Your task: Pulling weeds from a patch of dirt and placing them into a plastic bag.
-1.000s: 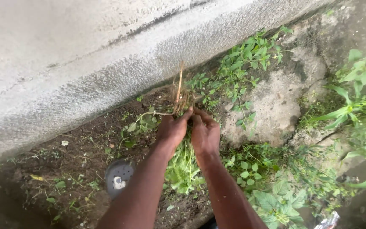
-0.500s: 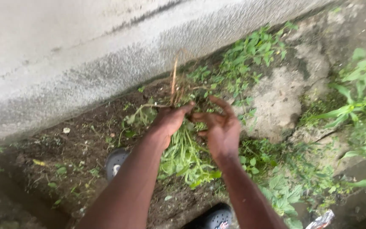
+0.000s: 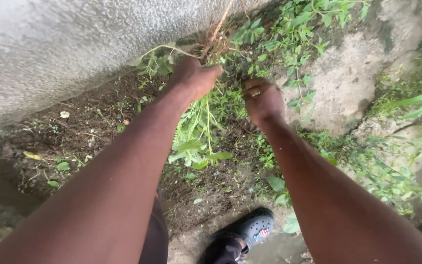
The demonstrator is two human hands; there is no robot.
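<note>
My left hand (image 3: 193, 77) is closed around a bunch of pulled weeds (image 3: 199, 131), whose green leaves hang down below the fist and whose brown roots (image 3: 219, 28) stick up above it. My right hand (image 3: 262, 100) is just to the right, fingers curled in among low green plants; whether it grips any stems is hard to tell. Both hands hover over dark bare soil (image 3: 89, 132) at the foot of a grey concrete wall (image 3: 74, 44).
More weeds (image 3: 299, 24) grow along the wall and to the right. A pale flat stone (image 3: 348, 83) lies at the right. My foot in a dark clog (image 3: 247, 232) stands at the bottom, on the soil's edge.
My hands have come apart. The left has lifted the weed bunch up toward the wall, and the right has dropped away to the plants beside it. The view has tilted closer.
</note>
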